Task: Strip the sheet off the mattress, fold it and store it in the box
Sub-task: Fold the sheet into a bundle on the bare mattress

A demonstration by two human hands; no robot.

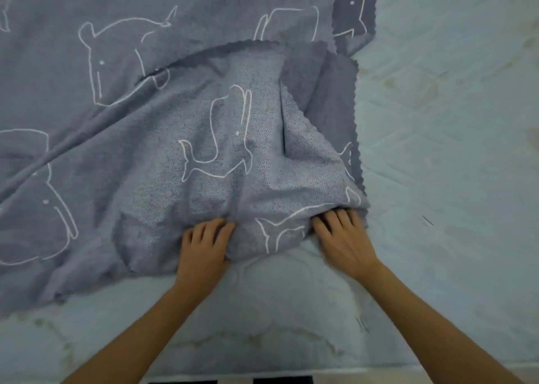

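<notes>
On mattress (437, 150), L hand (204, 246) & R hand (342, 238) fingers curl, pinching sheet (233, 150) at bunched near edge.

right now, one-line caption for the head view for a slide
The left hand and right hand grip the near edge of a grey-blue animal-print sheet bunched on the pale mattress.

Two dark shapes (282, 380) at the bottom edge, pale gap (235, 381) between, unidentifiable
</notes>
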